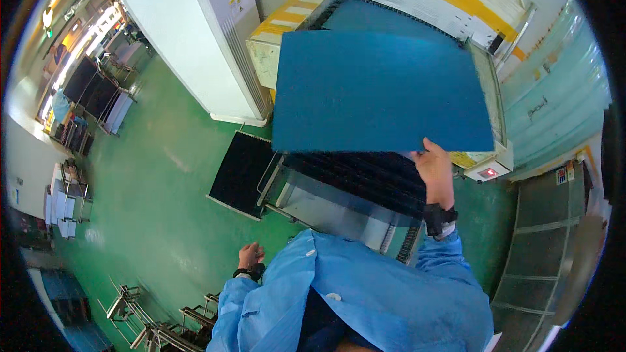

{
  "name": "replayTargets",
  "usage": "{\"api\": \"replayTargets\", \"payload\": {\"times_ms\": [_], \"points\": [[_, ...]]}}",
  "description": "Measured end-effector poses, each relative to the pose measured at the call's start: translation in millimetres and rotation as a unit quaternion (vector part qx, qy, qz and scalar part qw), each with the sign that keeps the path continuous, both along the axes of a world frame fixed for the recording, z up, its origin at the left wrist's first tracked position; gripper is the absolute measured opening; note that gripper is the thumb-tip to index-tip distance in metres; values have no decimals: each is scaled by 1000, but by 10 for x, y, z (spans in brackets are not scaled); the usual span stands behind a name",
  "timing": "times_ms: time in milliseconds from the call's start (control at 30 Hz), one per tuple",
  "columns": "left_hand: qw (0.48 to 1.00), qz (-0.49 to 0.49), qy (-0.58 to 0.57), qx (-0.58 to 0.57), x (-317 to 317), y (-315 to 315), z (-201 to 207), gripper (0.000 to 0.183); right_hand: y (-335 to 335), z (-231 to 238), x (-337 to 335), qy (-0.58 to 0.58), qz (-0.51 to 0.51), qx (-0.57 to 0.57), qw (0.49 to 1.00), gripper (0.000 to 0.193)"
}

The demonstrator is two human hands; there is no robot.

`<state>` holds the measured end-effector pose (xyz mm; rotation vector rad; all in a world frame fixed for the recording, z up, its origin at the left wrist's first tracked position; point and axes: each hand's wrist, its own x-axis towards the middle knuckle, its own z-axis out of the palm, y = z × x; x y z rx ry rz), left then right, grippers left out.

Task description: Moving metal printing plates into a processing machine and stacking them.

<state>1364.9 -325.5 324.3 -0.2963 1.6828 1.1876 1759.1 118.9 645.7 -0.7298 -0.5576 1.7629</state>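
Observation:
A large flat blue panel (pixel 378 91) spans the upper middle of the head view. My right hand (pixel 435 168) pinches its near edge toward the right corner, thumb on top and the other fingers beneath. Past its far edge shows another blue surface (pixel 391 16), set inside a frame with toothed black edges. My left hand (pixel 250 255) hangs low at my side, fingers curled, with nothing seen in it. Under the panel's near edge is a rack (pixel 365 179) with dark slotted rows, partly hidden by the panel.
A tall white cabinet (pixel 189 32) stands left of the machine frame. Beside the rack, a black ribbed board (pixel 242 175) sits low over the green floor (pixel 156 176). Metal racks (pixel 150 326) stand at lower left. At right are a grey panelled cart (pixel 544 241) and plastic sheeting (pixel 554 85).

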Motion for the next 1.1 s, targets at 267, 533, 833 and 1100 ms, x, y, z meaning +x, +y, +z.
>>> {"api": "replayTargets", "payload": {"times_ms": [267,533,833,1100], "points": [[999,22,-8,33,35,13,32,26,344,-613,-270,83,10,-89,993,10],[999,27,-18,33,83,-16,83,24,461,-894,-405,27,48,-129,990,14],[999,41,-18,-11,154,55,333,21,604,-841,-484,21,43,-103,993,20],[1000,17,8,-13,228,99,416,28,787,-838,-479,29,42,-101,994,21]]}}
